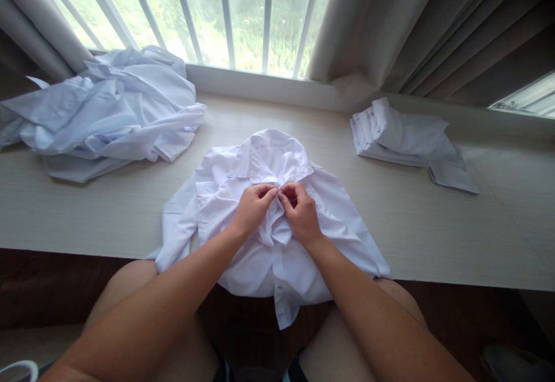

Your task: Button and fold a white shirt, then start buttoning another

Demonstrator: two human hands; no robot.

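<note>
A white collared shirt (269, 255) lies front-up on the pale wooden ledge (87, 220), its hem hanging over the near edge toward my knees. My left hand (254, 207) and my right hand (300, 211) meet at the shirt's front placket just below the collar. Both pinch the fabric there with fingertips touching, at what looks like a button. The cloth bunches up between the two hands.
A heap of crumpled white shirts (104, 110) lies at the back left of the ledge. A folded white shirt (403, 136) rests at the back right. Behind are a barred window (225, 12) and grey curtains (433, 23).
</note>
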